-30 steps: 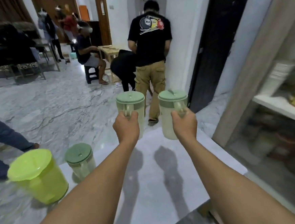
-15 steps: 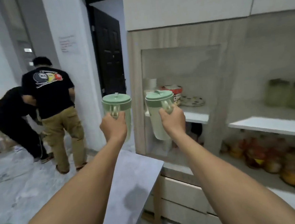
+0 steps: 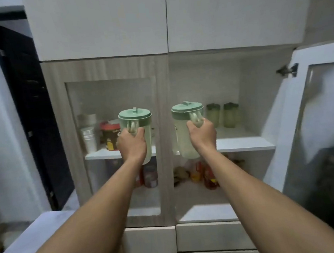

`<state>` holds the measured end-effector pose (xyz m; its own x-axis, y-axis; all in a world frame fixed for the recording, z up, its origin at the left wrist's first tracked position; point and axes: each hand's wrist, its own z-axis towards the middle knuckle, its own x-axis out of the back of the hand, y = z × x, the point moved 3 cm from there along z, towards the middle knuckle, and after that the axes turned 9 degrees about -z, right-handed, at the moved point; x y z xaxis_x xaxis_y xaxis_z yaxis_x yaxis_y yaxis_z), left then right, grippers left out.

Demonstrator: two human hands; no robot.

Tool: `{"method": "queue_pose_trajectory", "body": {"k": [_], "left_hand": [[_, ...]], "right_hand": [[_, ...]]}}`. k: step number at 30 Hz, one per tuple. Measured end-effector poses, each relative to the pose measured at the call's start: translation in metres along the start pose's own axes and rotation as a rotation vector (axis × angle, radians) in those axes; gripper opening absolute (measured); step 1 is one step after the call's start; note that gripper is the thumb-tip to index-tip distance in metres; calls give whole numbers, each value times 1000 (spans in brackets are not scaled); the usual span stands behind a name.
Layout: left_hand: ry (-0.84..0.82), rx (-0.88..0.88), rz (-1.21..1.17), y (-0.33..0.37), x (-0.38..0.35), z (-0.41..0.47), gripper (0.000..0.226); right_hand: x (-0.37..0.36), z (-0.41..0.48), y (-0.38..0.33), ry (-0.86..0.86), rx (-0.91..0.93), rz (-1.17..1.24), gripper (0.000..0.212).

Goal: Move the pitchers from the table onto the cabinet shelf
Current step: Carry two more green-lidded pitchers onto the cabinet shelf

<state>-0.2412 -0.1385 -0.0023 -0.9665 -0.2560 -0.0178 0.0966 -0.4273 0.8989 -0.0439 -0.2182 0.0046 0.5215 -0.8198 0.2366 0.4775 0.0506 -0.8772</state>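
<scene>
Cabinet [image 3: 105, 69]: fills the frame's centre; right door [image 3: 321, 114] swung open, left glass door closed.
Shelf [image 3: 243, 144]: white, mid-frame, two green jars at its back right.
Left pitcher [image 3: 139, 118]: held upright before the closed left door, green lid on.
Right pitcher [image 3: 184, 125]: upright at the open compartment, its base below the shelf edge.
Left hand [image 3: 132, 143]: clenched around the left pitcher's handle.
Right hand [image 3: 201, 134]: clenched around the right pitcher's handle.

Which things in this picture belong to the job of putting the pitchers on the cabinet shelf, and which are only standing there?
Belong to the job:
left hand
right hand
left pitcher
right pitcher
cabinet shelf
open door

Only standing there:
two green jars
stacked cups
red-lidded jar
bottles below
</scene>
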Motion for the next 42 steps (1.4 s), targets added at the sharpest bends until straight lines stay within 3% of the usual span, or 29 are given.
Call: {"method": "queue_pose_trajectory", "body": {"k": [9,18,34,42], "left_hand": [[-133,25,-137,26,-143,-34,24],[-189,77,-180,22,-242,-41,20],[-206,110,-140,-54,-379,47,19],[-102,142,-117,-106,-450,108,20]], "right_hand": [[90,85,51,111,15,-56,11],[118,152,104,119,-29,-34,13],[44,289,172,132,-62,-73,16],[-14,373,228,81,-63,-63,12]]}}
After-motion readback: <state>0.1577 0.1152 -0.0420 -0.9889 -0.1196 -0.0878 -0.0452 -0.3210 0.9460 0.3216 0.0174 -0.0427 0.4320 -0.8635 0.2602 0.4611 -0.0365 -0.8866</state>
